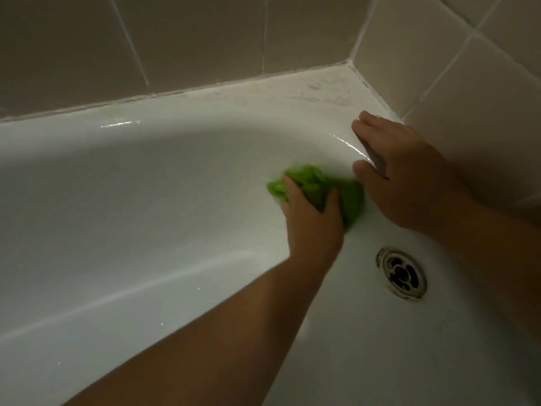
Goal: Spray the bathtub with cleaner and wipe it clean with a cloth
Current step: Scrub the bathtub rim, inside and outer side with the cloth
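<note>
Left hand (311, 218) gripping green cloth (328, 186) (blurred), white bathtub (146, 186), beige tiles (205, 39)

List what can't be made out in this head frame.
- Cloth: blurred, partly under the left hand; texture unreadable.
- Right hand on the tub rim: palm side hidden by its own back.
- Spray bottle: not in view.
- Drain: dim, grime unclear.

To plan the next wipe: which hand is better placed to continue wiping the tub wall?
The left hand: it grips the green cloth against the wall. The right hand only rests on the bathtub rim.
</note>
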